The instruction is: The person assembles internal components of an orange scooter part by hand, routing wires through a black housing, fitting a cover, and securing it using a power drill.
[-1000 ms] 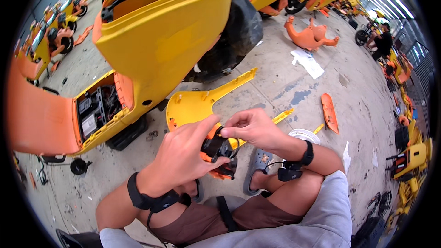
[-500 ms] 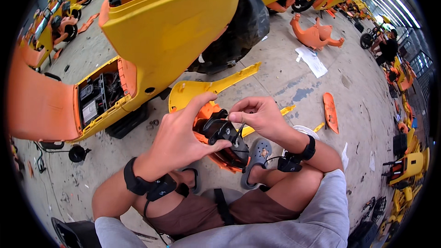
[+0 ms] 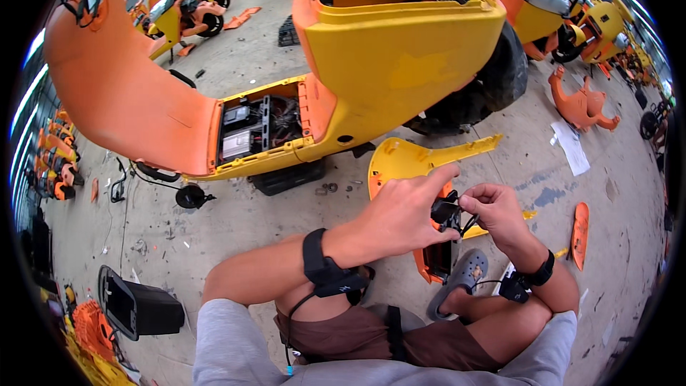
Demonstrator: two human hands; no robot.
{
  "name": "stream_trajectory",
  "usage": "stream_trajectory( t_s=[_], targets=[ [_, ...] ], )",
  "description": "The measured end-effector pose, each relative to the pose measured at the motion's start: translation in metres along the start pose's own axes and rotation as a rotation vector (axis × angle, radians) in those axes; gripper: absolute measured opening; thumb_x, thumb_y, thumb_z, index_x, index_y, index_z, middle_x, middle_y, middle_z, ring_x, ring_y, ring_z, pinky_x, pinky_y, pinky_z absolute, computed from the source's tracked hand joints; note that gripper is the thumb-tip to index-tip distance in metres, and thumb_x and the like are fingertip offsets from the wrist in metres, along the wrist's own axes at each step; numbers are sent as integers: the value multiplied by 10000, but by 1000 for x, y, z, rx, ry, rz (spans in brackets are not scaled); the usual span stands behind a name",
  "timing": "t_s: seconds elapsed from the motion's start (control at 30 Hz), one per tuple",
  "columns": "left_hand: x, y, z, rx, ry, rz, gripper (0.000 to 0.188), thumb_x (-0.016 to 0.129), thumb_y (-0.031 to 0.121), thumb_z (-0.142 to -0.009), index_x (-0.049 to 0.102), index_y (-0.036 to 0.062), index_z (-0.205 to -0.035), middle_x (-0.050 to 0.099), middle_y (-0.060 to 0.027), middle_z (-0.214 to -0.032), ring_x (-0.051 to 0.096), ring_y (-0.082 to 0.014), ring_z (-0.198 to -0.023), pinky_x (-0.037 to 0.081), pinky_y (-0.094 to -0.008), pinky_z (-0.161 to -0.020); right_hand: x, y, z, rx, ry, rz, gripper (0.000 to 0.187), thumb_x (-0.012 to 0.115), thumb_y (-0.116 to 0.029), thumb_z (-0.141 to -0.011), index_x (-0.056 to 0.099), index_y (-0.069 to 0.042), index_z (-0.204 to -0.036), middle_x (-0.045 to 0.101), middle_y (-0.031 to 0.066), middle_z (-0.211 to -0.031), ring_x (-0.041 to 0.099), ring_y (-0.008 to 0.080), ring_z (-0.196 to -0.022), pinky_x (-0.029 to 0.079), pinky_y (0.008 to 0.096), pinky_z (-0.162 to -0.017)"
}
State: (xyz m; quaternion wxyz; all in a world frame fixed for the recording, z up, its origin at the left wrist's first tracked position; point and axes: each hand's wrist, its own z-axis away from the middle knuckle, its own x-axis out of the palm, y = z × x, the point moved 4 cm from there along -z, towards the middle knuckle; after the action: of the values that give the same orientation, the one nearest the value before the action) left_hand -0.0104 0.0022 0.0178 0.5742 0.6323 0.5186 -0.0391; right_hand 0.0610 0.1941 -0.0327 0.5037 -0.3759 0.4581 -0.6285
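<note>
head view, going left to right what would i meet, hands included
Black open-topped bin → small round parts on the floor → left hand → right hand → long orange strip

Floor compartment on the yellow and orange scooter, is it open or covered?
The compartment is open: a silver box and dark parts show inside.

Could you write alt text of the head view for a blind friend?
A person's left hand grips a black-and-orange part, with the right hand at its edge; beyond, a partly dismantled yellow scooter sits on a stained floor.
</note>
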Motion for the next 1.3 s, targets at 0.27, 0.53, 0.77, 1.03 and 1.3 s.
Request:
stream_trajectory(
  t_s=[0.27, 0.53, 0.77, 1.03, 1.3],
  targets=[
    [2, 4, -1, 0, -24, -82, 824, 930, 349, -645, 556, 74, -1326, 714, -181, -955, 710, -386, -878, 575, -433, -749, 3, -3, -1, -8, -10, 116, 288, 827, -250, -882, 750, 16, -965, 700, 10, -841, 590, 63, -745, 462, 223, -640],
    [-1, 5, -4, 35, 66, 40, 855, 968, 338, -620, 555, 75, -1321, 731, -168, -1007, 750, -317, -880, 597, -359, -760, -3, -19, 3, -203, 3, 192, 235, 831, -185, -875, 758, 9, -985, 715, 11, -895, 619, 44, -802, 491, 218, -686],
    [-6, 16, -3, 123, 85, 66, 851, 991, 263, -596, 568, 32, -1297, 725, -152, -1071, 751, -267, -957, 593, -337, -839, -3, -23, 15, -372, -32, 178, 170, 815, -128, -871, 774, 7, -965, 702, 0, -861, 476, 21, -640, 354, 215, -555],
    [-4, 12, 0, 121, 108, 161, 866, 1001, 250, -589, 561, -1, -1292, 708, -146, -1083, 741, -220, -963, 585, -321, -860, -1, -29, 19, -958, 44, 368, 161, 796, 49, -808, 778, -9, -956, 732, 80, -907, 699, 141, -803, 540, 266, -658],
    [-8, 8, 3, 4, -13, 221, 984, 1003, 200, -607, 451, -1, -1395, 527, -95, -1336, 609, -199, -1201, 517, -344, -1043, -5, -37, 23, -1038, 5, 452, 220, 804, 13, -808, 780, -36, -1021, 729, 80, -939, 701, 186, -802, 557, 290, -670]
  ],
)
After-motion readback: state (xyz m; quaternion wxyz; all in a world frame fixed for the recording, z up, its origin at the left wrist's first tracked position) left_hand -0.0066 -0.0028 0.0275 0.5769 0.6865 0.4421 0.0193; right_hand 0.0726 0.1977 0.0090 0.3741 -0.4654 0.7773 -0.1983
